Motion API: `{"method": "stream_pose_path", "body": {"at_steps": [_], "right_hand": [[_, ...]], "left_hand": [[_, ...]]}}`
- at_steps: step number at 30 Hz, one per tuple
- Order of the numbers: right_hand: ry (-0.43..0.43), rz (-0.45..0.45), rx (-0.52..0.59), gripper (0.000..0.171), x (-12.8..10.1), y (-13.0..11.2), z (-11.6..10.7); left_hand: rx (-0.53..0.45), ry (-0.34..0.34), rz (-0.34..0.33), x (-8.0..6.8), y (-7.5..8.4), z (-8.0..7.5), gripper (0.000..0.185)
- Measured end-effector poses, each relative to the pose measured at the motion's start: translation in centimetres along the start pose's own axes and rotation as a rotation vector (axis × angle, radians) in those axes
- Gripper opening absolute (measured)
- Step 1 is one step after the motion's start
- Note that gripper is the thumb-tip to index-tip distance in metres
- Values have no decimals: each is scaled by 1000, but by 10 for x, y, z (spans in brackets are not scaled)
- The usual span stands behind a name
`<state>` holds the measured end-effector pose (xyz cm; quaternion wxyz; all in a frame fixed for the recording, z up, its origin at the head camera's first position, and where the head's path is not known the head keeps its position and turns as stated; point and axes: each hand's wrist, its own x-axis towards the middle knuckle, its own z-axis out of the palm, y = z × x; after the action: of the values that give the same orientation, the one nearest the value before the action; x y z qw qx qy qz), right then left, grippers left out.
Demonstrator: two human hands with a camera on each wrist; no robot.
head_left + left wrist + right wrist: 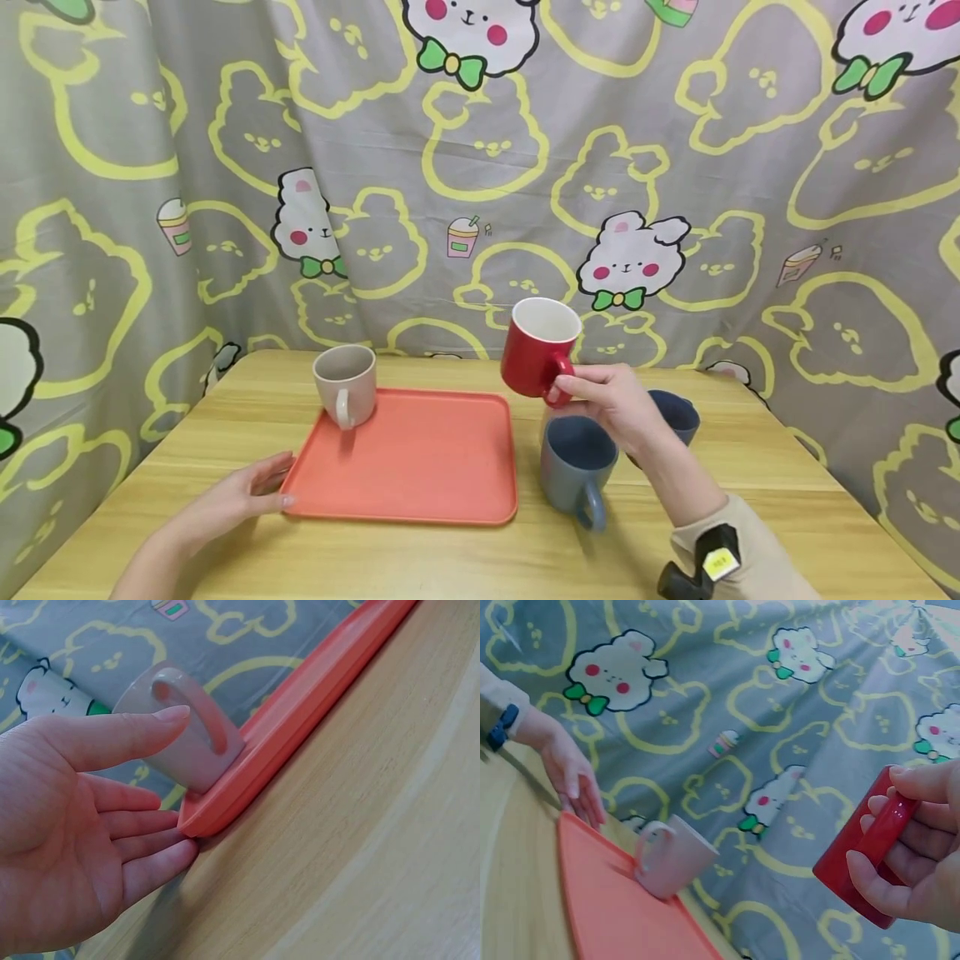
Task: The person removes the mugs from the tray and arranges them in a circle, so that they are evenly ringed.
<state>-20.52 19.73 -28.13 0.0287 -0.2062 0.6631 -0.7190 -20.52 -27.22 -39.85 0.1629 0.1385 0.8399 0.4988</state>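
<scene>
My right hand [611,408] grips a red mug [531,354] with a white inside by its handle. The mug is up in the air, just right of the tray and above a grey-blue mug [573,467]. With fingers fairly straight, my left hand [228,504] touches the left edge of a coral tray [420,458]; the left wrist view shows its fingertips [184,851] right at the tray's corner. A beige mug [348,387] stands upright at the tray's back left corner, handle toward me.
Behind my right hand a dark blue mug [678,417] stands on the wooden table [420,562], partly hidden by the wrist. A grey patterned curtain [390,167] hangs along the table's back and sides.
</scene>
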Motion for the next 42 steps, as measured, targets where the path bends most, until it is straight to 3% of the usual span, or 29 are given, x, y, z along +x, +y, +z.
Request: {"method": "stream_pose_path", "body": {"at_steps": [15,24,37,42], "right_hand": [[-53,-134,-6,30,-49,-18,-63],[-61,-186,90,35,-85,-13,-98],[-5,-116,1,39,-143,-1,-140],[-84,-81,45,42,-162,10,-149]], "left_hand": [[5,8,-6,2,3,2,78],[-6,-3,-6,3,2,3,78],[-3,3,10,1,0,2,77],[14,-9,1,0,-1,1,77]]}}
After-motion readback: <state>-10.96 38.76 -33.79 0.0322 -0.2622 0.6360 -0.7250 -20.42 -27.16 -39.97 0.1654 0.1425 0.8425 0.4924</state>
